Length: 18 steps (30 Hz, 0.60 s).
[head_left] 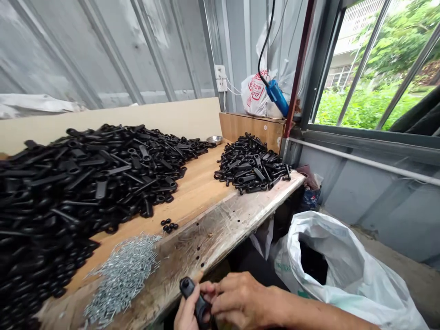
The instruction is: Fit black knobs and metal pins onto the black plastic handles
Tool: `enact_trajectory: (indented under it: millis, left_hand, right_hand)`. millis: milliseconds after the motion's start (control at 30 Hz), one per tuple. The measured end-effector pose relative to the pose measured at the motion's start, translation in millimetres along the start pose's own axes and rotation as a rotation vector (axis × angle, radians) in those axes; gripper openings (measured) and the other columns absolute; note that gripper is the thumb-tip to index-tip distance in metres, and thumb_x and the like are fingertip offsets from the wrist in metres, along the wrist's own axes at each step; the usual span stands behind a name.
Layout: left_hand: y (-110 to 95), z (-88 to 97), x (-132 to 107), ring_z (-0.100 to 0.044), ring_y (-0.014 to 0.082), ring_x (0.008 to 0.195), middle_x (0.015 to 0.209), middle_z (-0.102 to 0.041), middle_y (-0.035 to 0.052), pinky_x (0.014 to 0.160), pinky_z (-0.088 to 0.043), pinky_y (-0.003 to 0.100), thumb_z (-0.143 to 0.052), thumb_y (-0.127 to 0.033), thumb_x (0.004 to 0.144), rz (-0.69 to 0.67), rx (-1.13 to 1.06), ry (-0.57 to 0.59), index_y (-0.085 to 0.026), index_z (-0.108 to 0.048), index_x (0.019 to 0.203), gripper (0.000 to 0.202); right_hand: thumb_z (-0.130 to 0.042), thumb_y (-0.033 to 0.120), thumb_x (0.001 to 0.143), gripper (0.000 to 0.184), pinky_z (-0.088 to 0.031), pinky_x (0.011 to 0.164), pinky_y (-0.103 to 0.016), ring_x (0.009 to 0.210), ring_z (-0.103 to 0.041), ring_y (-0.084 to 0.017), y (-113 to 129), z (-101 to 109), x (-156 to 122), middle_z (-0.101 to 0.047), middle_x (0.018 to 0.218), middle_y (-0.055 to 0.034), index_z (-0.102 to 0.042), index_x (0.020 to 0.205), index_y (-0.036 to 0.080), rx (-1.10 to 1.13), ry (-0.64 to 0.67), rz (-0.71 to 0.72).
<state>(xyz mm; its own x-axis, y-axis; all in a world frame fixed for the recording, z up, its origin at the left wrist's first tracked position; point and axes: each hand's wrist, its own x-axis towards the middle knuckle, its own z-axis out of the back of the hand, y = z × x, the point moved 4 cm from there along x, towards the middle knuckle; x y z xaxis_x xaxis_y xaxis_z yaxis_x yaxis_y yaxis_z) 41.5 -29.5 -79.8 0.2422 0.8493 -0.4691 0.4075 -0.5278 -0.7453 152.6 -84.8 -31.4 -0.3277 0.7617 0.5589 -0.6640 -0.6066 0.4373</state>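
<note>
At the bottom of the view, over the bench's near edge, my left hand point(185, 315) is closed round a black plastic crank handle point(187, 287) with a round hub at its upper end. My right hand point(242, 298) is beside it, fingers pinched together close to the handle's lower part. Whatever those fingertips hold is hidden. A heap of silver screws point(123, 275) lies to the left on the bench. Several small black knobs point(168, 225) sit together just beyond the screws.
A large pile of black handles point(103, 178) covers the bench's left side. A smaller pile with knobs fitted point(252, 165) lies far right, near a metal dish point(215, 139). A blue power tool point(277, 97) hangs by its cord. A white sack point(343, 233) stands open at right.
</note>
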Motion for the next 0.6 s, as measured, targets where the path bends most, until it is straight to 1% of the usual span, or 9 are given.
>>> enact_trajectory:
  millis: [67, 133, 200, 267, 333, 400, 500, 600]
  left_hand:
    - [1.5, 5.2, -4.0, -0.046, 0.0088, 0.044, 0.058, -0.055, -0.0052, 0.039, -0.036, 0.018, -0.068, -0.037, 0.061, -0.055, 0.016, 0.026, -0.023, -0.050, 0.112, 0.056]
    - [2.4, 6.2, -13.6, -0.040, 0.0074, 0.040, 0.057, -0.053, -0.0055, 0.037, -0.031, 0.018, -0.065, -0.036, 0.066, -0.090, 0.078, 0.045, -0.023, -0.046, 0.117, 0.056]
    - [4.7, 3.6, -26.9, -0.038, 0.0066, 0.041, 0.058, -0.052, -0.0047, 0.039, -0.031, 0.018, -0.063, -0.032, 0.068, -0.111, 0.150, 0.057, -0.019, -0.046, 0.118, 0.054]
    - [7.7, -1.7, -39.6, -0.040, 0.0061, 0.043, 0.061, -0.053, -0.0036, 0.041, -0.030, 0.018, -0.062, -0.030, 0.069, -0.148, 0.228, 0.091, -0.015, -0.049, 0.113, 0.048]
    - [11.9, -5.0, -48.2, -0.040, 0.0057, 0.044, 0.062, -0.053, -0.0030, 0.042, -0.031, 0.019, -0.060, -0.028, 0.071, -0.173, 0.314, 0.113, -0.014, -0.052, 0.105, 0.038]
    - [16.8, -5.0, -53.0, -0.040, 0.0056, 0.045, 0.063, -0.053, -0.0030, 0.043, -0.032, 0.019, -0.057, -0.028, 0.073, -0.195, 0.403, 0.130, -0.014, -0.055, 0.099, 0.030]
    - [23.2, -1.6, -57.3, -0.040, 0.0057, 0.047, 0.065, -0.053, -0.0033, 0.045, -0.034, 0.019, -0.053, -0.028, 0.077, -0.247, 0.567, 0.152, -0.016, -0.056, 0.099, 0.025]
    - [24.7, 0.9, -58.7, -0.047, 0.0074, 0.054, 0.071, -0.057, -0.0021, 0.053, -0.040, 0.020, -0.050, -0.025, 0.079, -0.329, 0.719, 0.148, -0.019, -0.057, 0.103, 0.025]
  right_hand:
    - [-0.042, 0.019, 0.084, 0.022, -0.045, 0.064, -0.021, 0.065, -0.055, -0.011, -0.4, 17.5, -3.6, -0.061, 0.071, -0.0029, -0.064, 0.084, 0.016, 0.155, -0.088, -0.108]
    - [-0.048, 0.019, 0.081, 0.018, -0.046, 0.060, -0.021, 0.063, -0.056, -0.011, -5.7, 29.3, -8.8, -0.062, 0.071, -0.0032, -0.064, 0.087, 0.015, 0.370, -0.200, -0.289]
    - [-0.054, 0.022, 0.078, 0.018, -0.046, 0.051, -0.020, 0.059, -0.057, -0.011, -13.6, 30.4, -17.8, -0.062, 0.073, -0.0027, -0.061, 0.094, 0.015, 0.680, -0.298, -0.493]
    - [-0.058, 0.026, 0.077, 0.021, -0.045, 0.042, -0.019, 0.058, -0.059, -0.012, -19.6, 22.9, -27.7, -0.063, 0.075, -0.0030, -0.059, 0.096, 0.016, 1.011, -0.351, -0.639]
    - [-0.058, 0.029, 0.078, 0.020, -0.045, 0.039, -0.018, 0.060, -0.062, -0.014, -22.9, 13.0, -36.0, -0.064, 0.076, -0.0043, -0.059, 0.093, 0.016, 1.273, -0.362, -0.718]
    - [-0.058, 0.030, 0.079, 0.019, -0.044, 0.037, -0.018, 0.055, -0.061, -0.013, -24.6, 4.4, -42.2, -0.063, 0.069, -0.0040, -0.062, 0.089, 0.016, 1.445, -0.344, -0.766]
    - [-0.062, 0.031, 0.076, 0.019, -0.039, 0.034, -0.015, 0.049, -0.056, -0.010, -24.6, -4.0, -47.5, -0.056, 0.058, -0.0004, -0.065, 0.087, 0.015, 1.583, -0.323, -0.813]
    - [-0.066, 0.030, 0.073, 0.019, -0.037, 0.034, -0.014, 0.049, -0.054, -0.009, -22.0, -9.8, -48.0, -0.051, 0.054, 0.0013, -0.067, 0.085, 0.016, 1.620, -0.301, -0.830]
